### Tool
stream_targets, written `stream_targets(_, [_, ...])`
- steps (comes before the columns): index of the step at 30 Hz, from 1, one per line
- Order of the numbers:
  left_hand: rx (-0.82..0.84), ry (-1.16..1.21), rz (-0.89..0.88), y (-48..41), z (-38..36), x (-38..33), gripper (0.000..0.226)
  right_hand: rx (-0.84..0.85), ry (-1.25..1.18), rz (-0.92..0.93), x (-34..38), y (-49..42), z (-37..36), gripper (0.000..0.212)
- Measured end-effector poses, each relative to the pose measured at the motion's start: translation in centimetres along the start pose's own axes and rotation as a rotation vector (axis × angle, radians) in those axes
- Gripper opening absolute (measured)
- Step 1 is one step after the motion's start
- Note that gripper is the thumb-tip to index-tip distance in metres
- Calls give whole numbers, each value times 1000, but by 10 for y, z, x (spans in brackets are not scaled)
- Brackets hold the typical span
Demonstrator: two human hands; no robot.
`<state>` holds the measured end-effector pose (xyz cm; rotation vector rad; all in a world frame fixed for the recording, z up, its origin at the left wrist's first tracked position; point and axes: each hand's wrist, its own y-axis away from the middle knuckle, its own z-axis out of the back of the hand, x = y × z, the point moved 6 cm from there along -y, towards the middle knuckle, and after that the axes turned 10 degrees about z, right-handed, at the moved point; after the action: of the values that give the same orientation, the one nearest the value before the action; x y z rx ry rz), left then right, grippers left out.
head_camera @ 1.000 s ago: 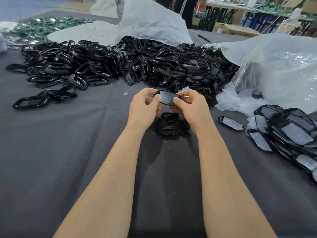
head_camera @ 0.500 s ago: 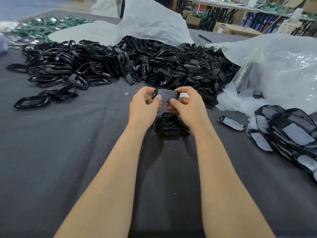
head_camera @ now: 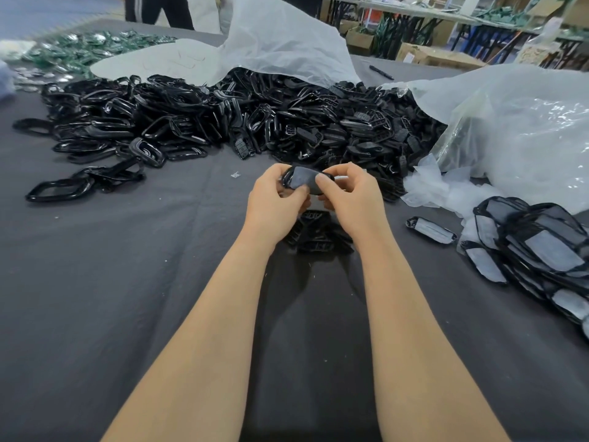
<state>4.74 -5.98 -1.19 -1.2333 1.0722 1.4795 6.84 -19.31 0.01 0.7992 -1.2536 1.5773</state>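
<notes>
grey cloth covers the worktable in front of us. our fingers curl close round one black shell, held in the air just on our side of the big heap of black parts. the left hand pinches its left end and the right hand pinches its right end, thumb on the grey face. we judge this piece to be in mid-assembly, its face being pressed home and not yet set down. a small pile of button pads lies under our hands, nearer to us than the heap. to the right of the heap, a stack of finished shells and one loose finished shell show a fair batch done. the heap itself, spilling from under a white bag, is far larger, so we reckon most of the work is left.
</notes>
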Motion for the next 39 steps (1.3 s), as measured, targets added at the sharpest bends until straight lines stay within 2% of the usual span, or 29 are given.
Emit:
stream_targets(4, [63,-65,-23,3,-7,-2,23,6,-41,9,1,-1,-3,9])
stream_targets(10, [64,-109,-20,3,-9,-1,26,18,-10,-6,0,-3,-4,10])
stream_targets(16, [66,-168,-46,3,-14,0,26,20,-156,-67,-1,2,-8,8])
stream_targets(23, [47,-144,-37,3,-13,-1,21,7,-249,-92,0,2,-10,15])
stream_targets(28, [39,-42,-13,3,-8,-1,21,0,-298,-129,-4,1,-7,10])
stream_targets(32, [36,28,9,4,-7,0,19,-18,-256,-146,-9,1,-4,9])
stream_targets(39, [9,1,-13,4,-4,-3,16,11,-237,-110,-7,-1,-3,14])
